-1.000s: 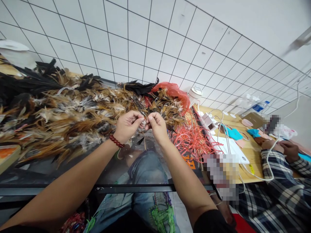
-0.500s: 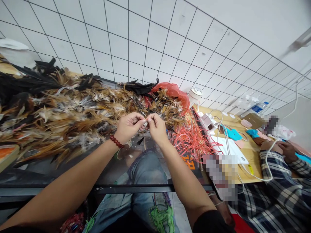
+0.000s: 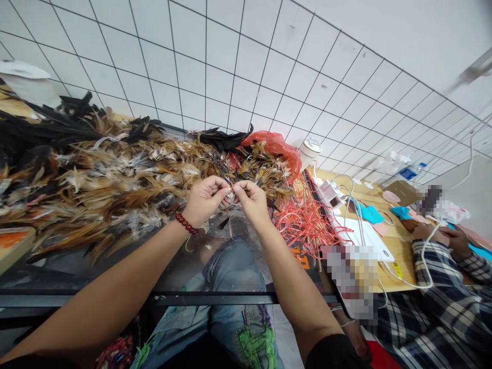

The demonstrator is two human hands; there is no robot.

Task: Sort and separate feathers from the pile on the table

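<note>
My left hand [image 3: 206,200], with a red bead bracelet [image 3: 186,224] at the wrist, is closed in a pinch above the front of the table. Its fingertips nearly meet those of my right hand [image 3: 250,201], which pinches too. Between them shows a pale, fluffy bit of feather [image 3: 229,197]; most of it is hidden by the fingers. Just beyond and to the left spreads a thick heap of brown and cream feathers [image 3: 126,179]. Long black feathers [image 3: 49,128] lie at its far left.
A red plastic bag [image 3: 274,146] sits behind the feathers. Tangled red string [image 3: 300,220] lies right of my hands. Farther right are a white lidded cup [image 3: 309,149], cables, a white board [image 3: 365,238] and a co-worker's plaid sleeve [image 3: 434,266]. A black wire grid [image 3: 207,61] stands behind.
My right hand's fingers have shifted slightly right, opening a little more from the fist while still pinching. The whole view has drifted slightly; the feather heap looks the same.
</note>
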